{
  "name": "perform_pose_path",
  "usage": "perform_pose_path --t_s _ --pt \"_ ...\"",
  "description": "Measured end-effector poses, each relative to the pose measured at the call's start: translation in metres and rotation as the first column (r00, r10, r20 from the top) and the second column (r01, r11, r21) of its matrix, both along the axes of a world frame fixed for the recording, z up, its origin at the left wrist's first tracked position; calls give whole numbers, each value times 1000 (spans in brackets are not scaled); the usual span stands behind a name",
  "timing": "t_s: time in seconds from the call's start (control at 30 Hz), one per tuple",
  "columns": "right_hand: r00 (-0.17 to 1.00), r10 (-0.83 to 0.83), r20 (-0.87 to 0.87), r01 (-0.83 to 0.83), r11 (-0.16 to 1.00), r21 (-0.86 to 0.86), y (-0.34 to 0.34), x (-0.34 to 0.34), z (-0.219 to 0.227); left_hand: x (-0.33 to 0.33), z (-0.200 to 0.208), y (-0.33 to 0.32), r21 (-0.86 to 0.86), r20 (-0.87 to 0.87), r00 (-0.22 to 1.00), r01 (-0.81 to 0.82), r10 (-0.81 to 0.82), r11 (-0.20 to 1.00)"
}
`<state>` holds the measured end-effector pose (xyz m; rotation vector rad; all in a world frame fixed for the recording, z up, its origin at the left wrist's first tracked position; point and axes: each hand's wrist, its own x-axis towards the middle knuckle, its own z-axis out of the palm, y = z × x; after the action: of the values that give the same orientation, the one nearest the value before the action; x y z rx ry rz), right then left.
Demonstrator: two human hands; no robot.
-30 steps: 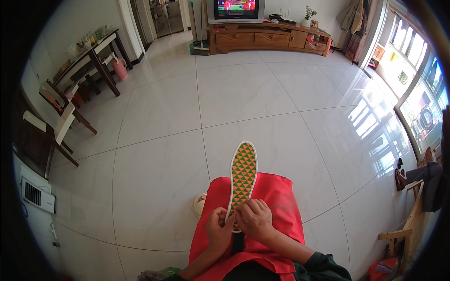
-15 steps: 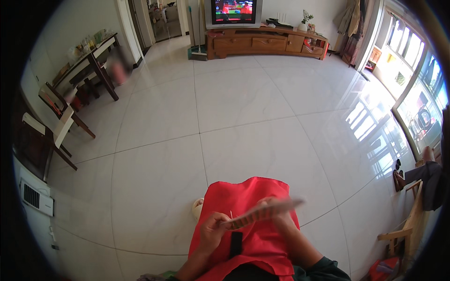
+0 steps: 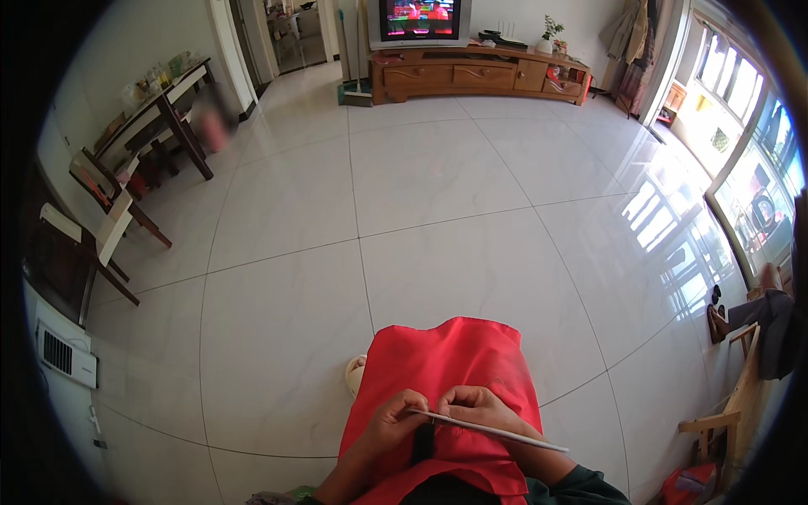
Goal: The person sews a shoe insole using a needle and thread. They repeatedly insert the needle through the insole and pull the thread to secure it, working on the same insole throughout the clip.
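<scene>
The person's left hand [image 3: 392, 422] pinches one end of a thin insole [image 3: 513, 436], which lies edge-on to view above the red apron [image 3: 454, 353] and runs toward the person's right, passing across the right wrist. The right hand [image 3: 476, 407] is just beside the left, fingers bunched narrowly at the insole; whether they grip it cannot be told. A cream slipper [image 3: 354, 375] shows beside the apron on the tiled floor [image 3: 278, 362].

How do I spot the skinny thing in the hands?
Find the big red cloth at the bottom. Over it, the left hand and right hand nearly meet. The thin, flat thing runs from the left one down rightward, pale where the nearby strap is black.
</scene>
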<state>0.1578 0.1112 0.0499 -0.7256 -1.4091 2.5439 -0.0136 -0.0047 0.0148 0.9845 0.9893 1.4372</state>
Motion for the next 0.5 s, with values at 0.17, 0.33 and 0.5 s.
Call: perform_pose_path --t_s 0.17,0.33,0.5 --pt "1000 -8 16 8 999 41 -4 -2 6 0 -5 -1 5 -15 1000 27 -27 1000" --pt "997 0 79 -11 990 141 -6 -1 -1 -2 3 3 169 -460 880 -43 118 985" --pt "995 -49 89 24 967 255 -13 -3 0 -3 13 1 308 -731 631 -37 261 951"
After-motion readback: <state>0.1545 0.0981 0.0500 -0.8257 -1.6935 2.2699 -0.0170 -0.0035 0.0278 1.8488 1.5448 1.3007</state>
